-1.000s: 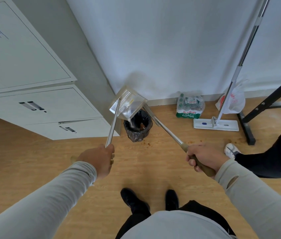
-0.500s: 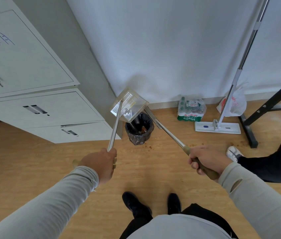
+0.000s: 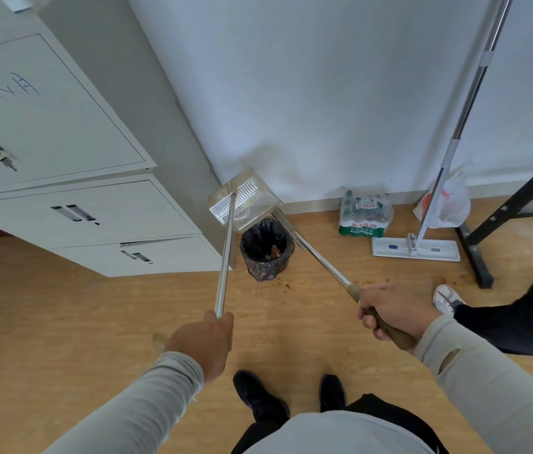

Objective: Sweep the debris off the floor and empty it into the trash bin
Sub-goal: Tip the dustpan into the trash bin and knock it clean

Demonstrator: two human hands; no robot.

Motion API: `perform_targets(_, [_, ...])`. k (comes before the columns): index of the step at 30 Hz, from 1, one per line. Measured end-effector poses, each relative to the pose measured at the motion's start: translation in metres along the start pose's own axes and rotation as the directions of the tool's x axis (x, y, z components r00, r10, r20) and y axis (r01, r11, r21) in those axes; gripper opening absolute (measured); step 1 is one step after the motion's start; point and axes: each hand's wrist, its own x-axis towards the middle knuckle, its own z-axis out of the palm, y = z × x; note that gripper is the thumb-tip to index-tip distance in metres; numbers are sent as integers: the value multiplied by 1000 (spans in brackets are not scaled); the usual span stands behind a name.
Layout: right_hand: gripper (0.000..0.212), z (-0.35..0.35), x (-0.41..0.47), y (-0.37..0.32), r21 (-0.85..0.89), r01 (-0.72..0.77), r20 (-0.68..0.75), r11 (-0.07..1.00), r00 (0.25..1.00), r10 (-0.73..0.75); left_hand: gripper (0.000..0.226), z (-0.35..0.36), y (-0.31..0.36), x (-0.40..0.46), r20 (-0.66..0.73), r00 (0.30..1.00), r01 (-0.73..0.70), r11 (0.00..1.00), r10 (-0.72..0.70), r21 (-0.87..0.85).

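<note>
- Closest to me: my two black shoes (image 3: 260, 396) on the wood floor (image 3: 62, 322), well short of the trash bin (image 3: 266, 249).
- Left hand (image 3: 203, 342) is wrapped tight around a metal pole (image 3: 224, 273) that runs up to the dustpan (image 3: 244, 203).
- Right hand (image 3: 396, 311) is clamped on the brown grip of a second pole (image 3: 316, 253). It runs up behind the dustpan, so I think it's the broom, but its head is hidden.
- A few brown crumbs (image 3: 286, 284) lie on the floor just right of the bin's base.
- The bin has a black bag liner and a bit of orange-brown stuff inside.
- The dustpan hangs tilted right over the bin's back rim.
- Left of the bin: a white cabinet (image 3: 88, 217), pretty much beside it.
- Right of the bin, along the wall: a pack of bottles (image 3: 365, 214), then a flat mop (image 3: 415, 249) and a plastic bag (image 3: 448, 201).
- Someone else's white sneaker (image 3: 448, 299) is off to the right too.
</note>
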Motion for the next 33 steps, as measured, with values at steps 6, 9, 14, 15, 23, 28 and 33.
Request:
perform_targets(6, [18,-1,0,5,6,-15,-16,1000,1000,15,20,10,8,2,-15,1000,-15,1000,15,-27])
perform_targets(9, [19,-4,2,8,10,-24,-20,1000,1000,24,22,8,12,2,-12,1000,-13,999,13,-38])
perform_targets(14, [20,-8,4,13,36,-25,-31,999,999,26,21,8,15,0,13,1000,-3,999,4,-46])
perform_targets(15, [20,-9,4,13,38,-23,-30,999,999,24,23,8,15,0,11,1000,-2,999,2,-46])
perform_targets(23, [19,-12,3,13,50,-16,-21,999,1000,17,26,9,10,2,-14,1000,-23,999,22,-35])
perform_targets(28, [20,-13,2,12,58,-3,-23,998,1000,4,24,10,9,2,-31,999,-26,998,25,-49])
perform_targets(33, [22,-12,-2,20,16,17,-20,1000,1000,-17,25,16,3,-1,-18,1000,-23,997,22,-69])
